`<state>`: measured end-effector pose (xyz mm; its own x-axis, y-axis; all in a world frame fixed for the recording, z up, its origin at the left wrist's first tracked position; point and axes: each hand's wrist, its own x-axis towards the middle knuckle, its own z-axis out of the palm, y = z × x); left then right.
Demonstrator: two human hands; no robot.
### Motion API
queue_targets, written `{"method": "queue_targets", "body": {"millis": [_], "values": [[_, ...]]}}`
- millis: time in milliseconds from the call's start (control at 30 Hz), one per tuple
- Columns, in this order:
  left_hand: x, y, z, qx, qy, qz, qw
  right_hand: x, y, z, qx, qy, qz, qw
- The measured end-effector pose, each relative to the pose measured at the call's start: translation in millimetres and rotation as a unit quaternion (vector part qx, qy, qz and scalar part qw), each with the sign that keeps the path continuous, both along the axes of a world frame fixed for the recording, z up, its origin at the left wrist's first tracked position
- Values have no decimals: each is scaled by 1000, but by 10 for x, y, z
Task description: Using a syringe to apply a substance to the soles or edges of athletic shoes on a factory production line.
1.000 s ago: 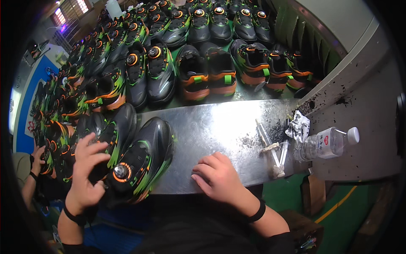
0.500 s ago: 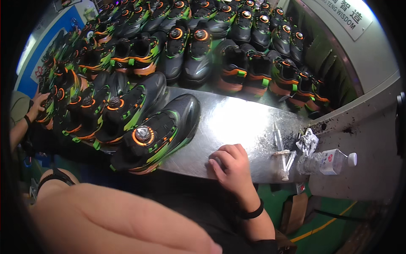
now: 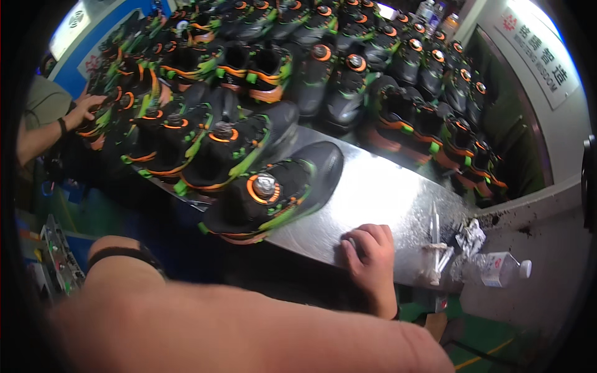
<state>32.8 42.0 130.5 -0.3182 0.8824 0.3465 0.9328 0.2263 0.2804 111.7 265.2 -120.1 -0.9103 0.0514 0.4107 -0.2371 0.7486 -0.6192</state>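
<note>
My right hand rests on the front edge of the metal table. Its fingers curl together with the thumb against them, and whatever may be inside is hidden. Left of it, a black sneaker with green and orange trim and a round dial lies with its toe pointing away to the right. Very close to the camera, my left hand fills the lower part of the view, large and smeared. A black band circles its wrist, its fingertips are not visible, and nothing held can be made out.
Rows of similar sneakers cover the table's left and far side. At right lie a syringe-like tube, crumpled foil and a clear plastic bottle on its side. Another person's hand touches shoes at far left.
The view has swung, shifting the table and shoes right and down. My left hand, close to the camera, now stretches further right. My right hand stays at the table edge, fingers still curled.
</note>
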Motion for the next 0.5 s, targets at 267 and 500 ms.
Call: {"method": "queue_targets", "body": {"millis": [267,500], "values": [[203,-248,166,-81,60,120,988,68,16,35,17,1,-11,1000],[283,-187,152,-111,88,165,976,36,-28,51,31,4,-4,1000]]}}
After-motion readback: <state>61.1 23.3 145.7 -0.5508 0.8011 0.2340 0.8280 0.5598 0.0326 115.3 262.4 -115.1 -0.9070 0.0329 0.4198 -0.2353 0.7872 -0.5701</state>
